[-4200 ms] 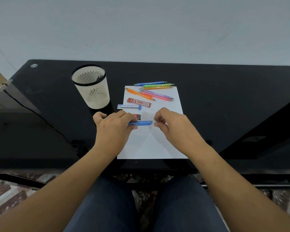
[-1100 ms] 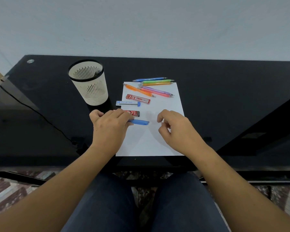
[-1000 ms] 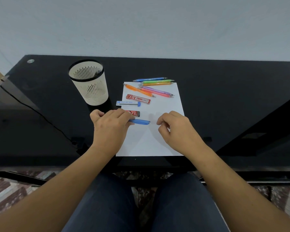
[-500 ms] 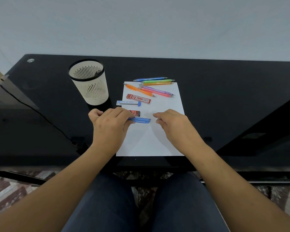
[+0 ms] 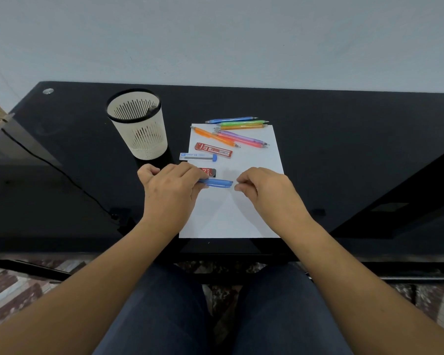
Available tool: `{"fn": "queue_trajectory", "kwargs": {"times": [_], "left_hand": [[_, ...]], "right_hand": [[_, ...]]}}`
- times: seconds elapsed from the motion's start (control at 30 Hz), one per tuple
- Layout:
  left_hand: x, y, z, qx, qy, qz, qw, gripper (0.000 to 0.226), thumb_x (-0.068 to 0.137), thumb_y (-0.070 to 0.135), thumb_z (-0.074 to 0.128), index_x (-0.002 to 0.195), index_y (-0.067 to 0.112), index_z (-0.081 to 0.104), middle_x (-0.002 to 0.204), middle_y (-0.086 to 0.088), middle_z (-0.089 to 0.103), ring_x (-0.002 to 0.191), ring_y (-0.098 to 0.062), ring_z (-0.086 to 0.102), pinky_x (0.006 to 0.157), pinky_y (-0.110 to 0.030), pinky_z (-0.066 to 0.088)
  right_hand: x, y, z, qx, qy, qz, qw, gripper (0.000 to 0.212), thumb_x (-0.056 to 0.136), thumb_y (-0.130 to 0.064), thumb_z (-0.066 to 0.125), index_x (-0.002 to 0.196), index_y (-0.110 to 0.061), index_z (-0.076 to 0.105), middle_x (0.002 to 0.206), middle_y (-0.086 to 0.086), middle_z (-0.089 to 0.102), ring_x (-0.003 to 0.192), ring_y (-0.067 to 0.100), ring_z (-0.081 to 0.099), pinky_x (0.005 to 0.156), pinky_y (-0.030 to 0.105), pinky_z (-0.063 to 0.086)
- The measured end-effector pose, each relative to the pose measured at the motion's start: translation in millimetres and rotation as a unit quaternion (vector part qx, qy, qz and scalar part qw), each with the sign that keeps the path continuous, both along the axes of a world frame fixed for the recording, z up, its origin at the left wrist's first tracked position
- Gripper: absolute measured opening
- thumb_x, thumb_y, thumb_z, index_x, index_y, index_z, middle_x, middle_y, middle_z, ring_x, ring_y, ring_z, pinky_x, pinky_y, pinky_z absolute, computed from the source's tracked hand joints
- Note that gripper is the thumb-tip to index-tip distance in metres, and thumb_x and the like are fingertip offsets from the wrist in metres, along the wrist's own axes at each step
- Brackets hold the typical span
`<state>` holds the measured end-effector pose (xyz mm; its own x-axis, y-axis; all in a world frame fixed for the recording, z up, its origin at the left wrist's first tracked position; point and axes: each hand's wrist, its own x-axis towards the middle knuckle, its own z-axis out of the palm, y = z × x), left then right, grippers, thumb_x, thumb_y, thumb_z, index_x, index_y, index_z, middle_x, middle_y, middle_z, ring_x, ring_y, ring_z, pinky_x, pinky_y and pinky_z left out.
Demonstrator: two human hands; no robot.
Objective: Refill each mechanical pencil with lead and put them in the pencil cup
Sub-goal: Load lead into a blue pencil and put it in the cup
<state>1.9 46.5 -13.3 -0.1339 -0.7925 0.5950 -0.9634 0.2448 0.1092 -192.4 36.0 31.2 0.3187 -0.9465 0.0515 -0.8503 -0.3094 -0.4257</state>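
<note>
Blue mechanical pencil (image 5: pixel 217 182): held level above the near half of the white sheet (image 5: pixel 241 216), right end free, just near of the small red lead case (image 5: pixel 208 172).

Left hand (image 5: pixel 169 193): fingers curled round the pencil's left part, firm grip.

Right hand (image 5: pixel 265 192): thumb and forefinger pinched together, tips just beside the pencil's right end, not clearly touching. Cannot tell whether a lead or cap sits in the pinch; too small.

Pencil cup (image 5: pixel 139 129): far left on the black counter (image 5: pixel 344 155), well apart from the pencil. Loose pencils (image 5: pixel 239 131) lie at the sheet's far edge, waiting.

Risks (judgement):
- Lead snaps if it meets the opening at an angle; it must run in line with the barrel.
- A dropped lead would be hard to find if it rolls off the sheet onto the dark counter.
- If the left grip rolls, the opening drifts off aim.

Versus a second ago: the right hand sat nearer and clear of the pencil; it has now come up to the right end. Left grip, cup, cases and loose pencils are unchanged.
</note>
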Motion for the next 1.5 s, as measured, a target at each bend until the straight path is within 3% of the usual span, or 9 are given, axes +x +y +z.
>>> {"fn": "queue_trajectory", "kwargs": {"times": [0.6,0.77,1.03,1.23,1.5], "left_hand": [[0,2,0,-0.03,-0.021,-0.02,0.999,0.011,0.08,0.026,0.078,0.088,0.021,0.071,0.09,0.003,0.072,0.075,-0.018,0.065,0.077,-0.037,0.024],[1,1,-3,-0.064,-0.031,-0.022,0.997,0.007,0.085,0.027,0.074,0.087,0.021,0.07,0.089,0.005,0.071,0.078,-0.017,0.065,0.076,-0.038,0.024],[4,0,-2,-0.063,-0.033,-0.028,0.997,0.008,0.088,0.03,0.07,0.089,0.022,0.071,0.09,0.005,0.071,0.079,-0.016,0.064,0.076,-0.038,0.024],[1,1,-5,-0.035,-0.024,-0.007,0.999,0.008,0.084,0.027,0.073,0.09,0.021,0.071,0.092,0.004,0.071,0.077,-0.018,0.064,0.078,-0.038,0.024],[-1,2,-6,-0.02,-0.024,-0.005,1.0,0.011,0.082,0.025,0.076,0.09,0.02,0.071,0.092,0.002,0.072,0.077,-0.019,0.065,0.076,-0.038,0.024]], "right_hand": [[5,-4,4,0.036,0.089,0.014,0.995,0.023,0.097,-0.036,0.048,0.108,-0.017,0.055,0.101,0.0,0.06,0.08,0.014,0.052,0.067,0.022,0.037],[4,-1,-1,0.01,0.089,0.034,0.995,0.023,0.098,-0.036,0.046,0.107,-0.017,0.054,0.101,0.0,0.059,0.079,0.015,0.053,0.065,0.021,0.036],[-2,2,4,-0.011,0.067,0.055,0.996,0.03,0.094,-0.039,0.051,0.113,-0.016,0.058,0.107,0.0,0.06,0.09,0.014,0.056,0.077,0.022,0.044],[-2,-1,-5,-0.021,0.075,0.052,0.996,0.029,0.099,-0.029,0.046,0.124,-0.018,0.055,0.119,0.0,0.058,0.101,0.016,0.057,0.085,0.022,0.044],[-5,-3,-13,-0.046,0.079,0.069,0.993,0.022,0.098,-0.02,0.049,0.118,-0.017,0.056,0.11,0.003,0.059,0.089,0.016,0.055,0.077,0.022,0.044]]}}
